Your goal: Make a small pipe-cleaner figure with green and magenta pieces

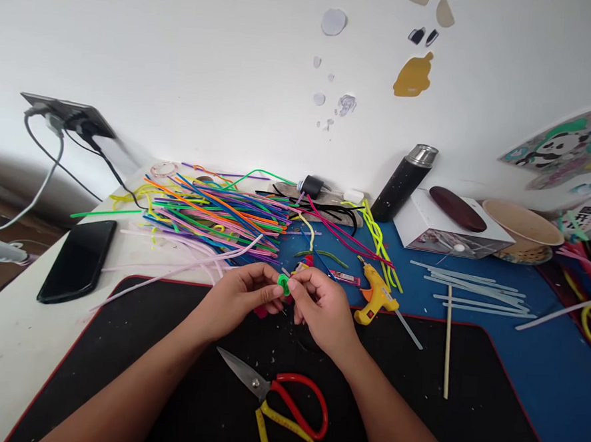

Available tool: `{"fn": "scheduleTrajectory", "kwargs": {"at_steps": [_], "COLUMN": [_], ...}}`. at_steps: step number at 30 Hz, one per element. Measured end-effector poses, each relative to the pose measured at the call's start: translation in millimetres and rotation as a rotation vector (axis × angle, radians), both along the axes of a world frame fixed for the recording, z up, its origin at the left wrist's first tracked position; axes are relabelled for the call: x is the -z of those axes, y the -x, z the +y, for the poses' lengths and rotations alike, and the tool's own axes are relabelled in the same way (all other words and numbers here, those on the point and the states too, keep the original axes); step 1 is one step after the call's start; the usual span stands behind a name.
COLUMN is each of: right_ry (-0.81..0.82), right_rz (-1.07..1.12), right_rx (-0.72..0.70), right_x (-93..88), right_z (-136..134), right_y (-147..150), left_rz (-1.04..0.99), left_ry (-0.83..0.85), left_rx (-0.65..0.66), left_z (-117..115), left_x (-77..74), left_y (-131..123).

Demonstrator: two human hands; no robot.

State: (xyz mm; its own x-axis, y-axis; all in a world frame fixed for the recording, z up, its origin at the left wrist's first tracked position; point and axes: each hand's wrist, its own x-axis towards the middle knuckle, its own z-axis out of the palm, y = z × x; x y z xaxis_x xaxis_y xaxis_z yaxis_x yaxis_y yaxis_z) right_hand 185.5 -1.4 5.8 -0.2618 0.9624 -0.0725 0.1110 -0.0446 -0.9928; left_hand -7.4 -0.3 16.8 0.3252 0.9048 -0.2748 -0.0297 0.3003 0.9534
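Observation:
Between the fingertips of my two hands is a small coiled piece of green pipe cleaner (283, 284). My left hand (243, 294) pinches it from the left, thumb on top. From the other side my right hand (320, 306) grips it between thumb and fingers. Both hands hover over the near black mat. Something pinkish-red shows partly behind the left fingers; I cannot make out what it is. Below the hands lie scissors (265, 389) with one red and one yellow handle, blades toward the upper left.
A heap of coloured pipe cleaners (221, 210) lies behind my hands. To the right are a yellow glue gun (375, 294), glue sticks (476, 289), a wooden stick (447, 344) and a black thermos (400, 187). A phone (79, 261) rests at left.

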Motion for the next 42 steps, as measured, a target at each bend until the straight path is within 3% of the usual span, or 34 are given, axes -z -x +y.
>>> {"fn": "scheduleTrajectory", "kwargs": {"at_steps": [11,18,36,42], "right_ry": [0.042,0.095,0.027,0.100], "right_rz": [0.057,0.084,-0.060,0.026], "right_rx": [-0.059,-0.084,-0.033,-0.062], "right_x": [-3.0,-6.3,-5.1,-5.1], "right_z": [-0.6,1.5,-3.3,-1.4], "right_y": [0.1,-0.7,1.5,0.9], "left_rz": [-0.032,0.000,0.117,0.003], "left_ry": [0.019,0.019,-0.127,-0.011], "left_rx": [0.010,0.124,0.010,0.035], "left_z": [2.1,3.7,-4.2,-3.1], "left_x": [-3.5,-5.7,-7.2,-4.0], "left_y": [0.6,4.1,-1.3,-0.7]}}
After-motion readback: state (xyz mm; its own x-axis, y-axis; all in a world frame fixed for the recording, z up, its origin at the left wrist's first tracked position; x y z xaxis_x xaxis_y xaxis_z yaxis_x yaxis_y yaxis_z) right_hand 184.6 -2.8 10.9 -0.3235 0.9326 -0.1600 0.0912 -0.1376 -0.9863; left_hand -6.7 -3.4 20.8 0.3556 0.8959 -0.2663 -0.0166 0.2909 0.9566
